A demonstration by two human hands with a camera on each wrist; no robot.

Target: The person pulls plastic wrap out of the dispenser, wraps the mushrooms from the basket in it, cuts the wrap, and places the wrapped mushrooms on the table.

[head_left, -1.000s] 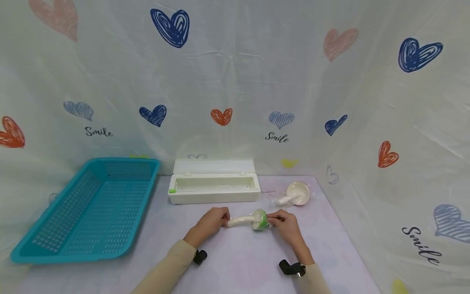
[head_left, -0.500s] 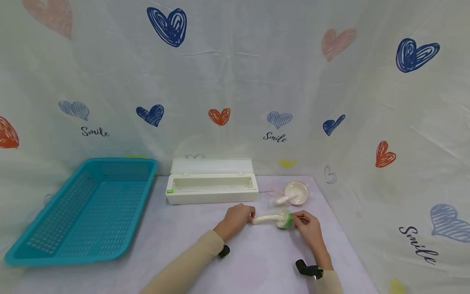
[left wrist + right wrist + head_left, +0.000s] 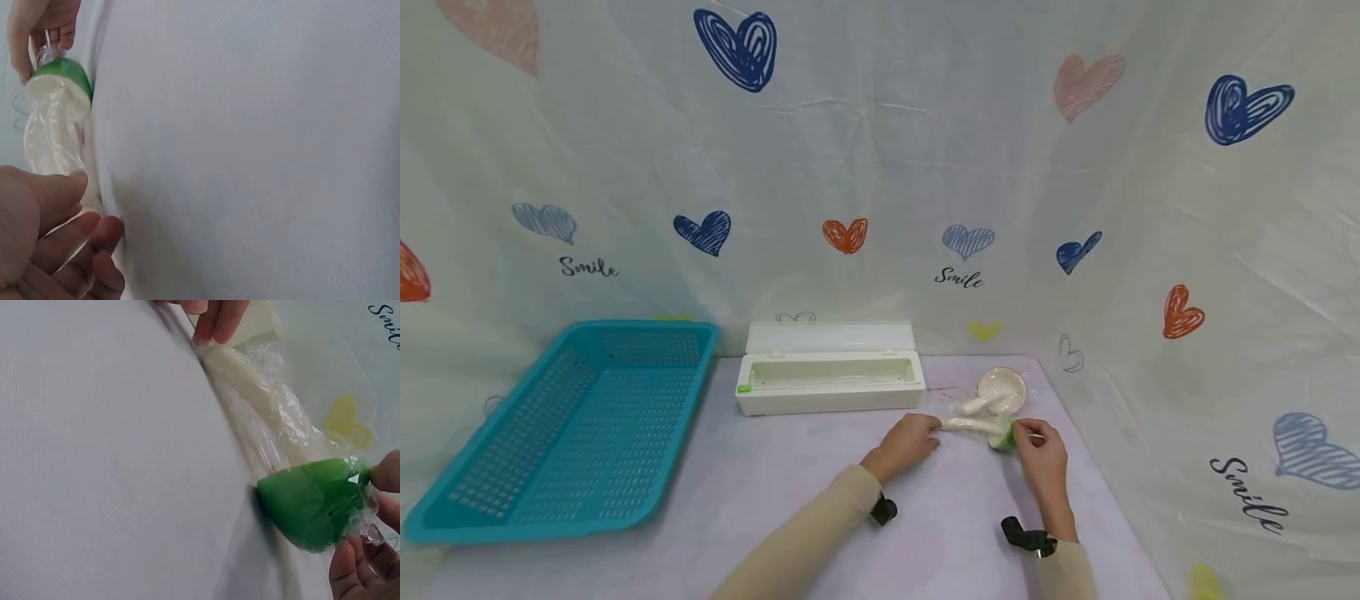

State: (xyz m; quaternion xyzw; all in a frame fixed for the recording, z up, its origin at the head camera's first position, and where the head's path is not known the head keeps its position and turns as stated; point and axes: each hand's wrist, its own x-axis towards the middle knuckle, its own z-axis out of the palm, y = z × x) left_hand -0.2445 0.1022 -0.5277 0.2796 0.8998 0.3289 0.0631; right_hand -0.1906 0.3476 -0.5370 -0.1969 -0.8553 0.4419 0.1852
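Head view shows the green-bowled ladle (image 3: 992, 429) lying on the lilac table (image 3: 775, 500), already swathed in clear film from handle to bowl, with the left hand (image 3: 912, 439) holding the tip of its cream handle and the right hand (image 3: 1039, 443) pinching the loose film at the bowl end. The right wrist view gives the closer look: crinkled film hugs the handle and bunches past the green bowl (image 3: 312, 500), where the fingers (image 3: 356, 562) gather the surplus (the tail is not yet flattened against the bowl). So, as I judge it, the wrapping of this piece is nearly done, and what is left is to tuck that tail. Just behind it lies a white ladle (image 3: 997, 393), also under film and apparently finished. The white film dispenser (image 3: 829, 383) stands open behind the hands with a small green tab at its left end, and the teal basket (image 3: 572, 425) at the left holds nothing that I can see. No brand shows on the dispenser or the ladles; the only legible writing is "Smile" (image 3: 961, 278), printed repeatedly among the hearts on the backdrop (image 3: 880, 150).
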